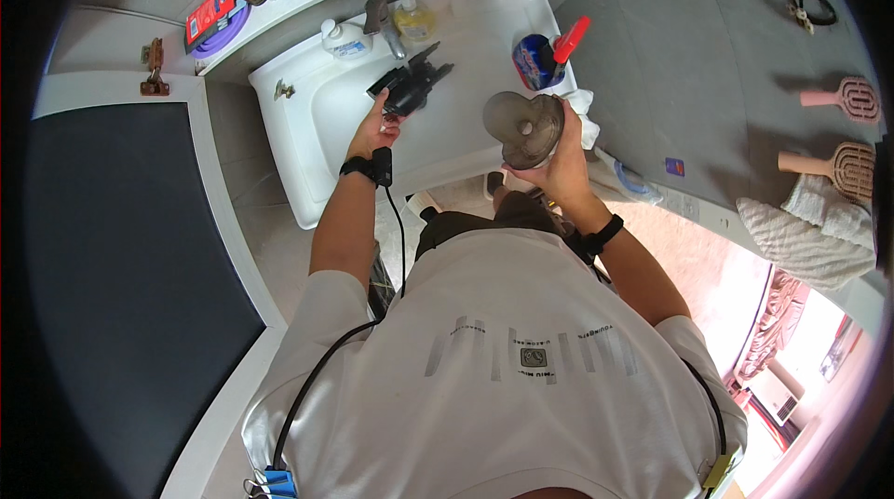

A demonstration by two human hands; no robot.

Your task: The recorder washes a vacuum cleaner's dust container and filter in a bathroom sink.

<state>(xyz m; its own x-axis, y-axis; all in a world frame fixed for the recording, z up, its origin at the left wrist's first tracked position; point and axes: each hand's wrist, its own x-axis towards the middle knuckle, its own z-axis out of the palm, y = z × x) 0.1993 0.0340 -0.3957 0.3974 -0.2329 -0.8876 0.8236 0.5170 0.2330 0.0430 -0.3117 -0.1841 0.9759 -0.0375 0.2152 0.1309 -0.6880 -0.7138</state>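
Note:
My left hand (377,129) grips a black plastic part (408,87) with several prong-like projections, held over the basin. Its exact kind is not clear. In my right hand (562,160) is a translucent smoky-grey plastic container (527,129) with rounded lobes and a small pale round spot near its middle. My fingers wrap its right side and lower edge. Both things are above the front half of a white washbasin (335,115), apart from each other. Behind the black part stands a grey faucet (380,21).
A white pump bottle (346,39) and a yellowish soap dispenser (414,18) flank the faucet. At the basin's right rim are a blue container (534,65) with a red-topped item and white crumpled tissue (589,118). A cabinet door (140,220) hangs at left; hairbrushes (858,99) hang at right.

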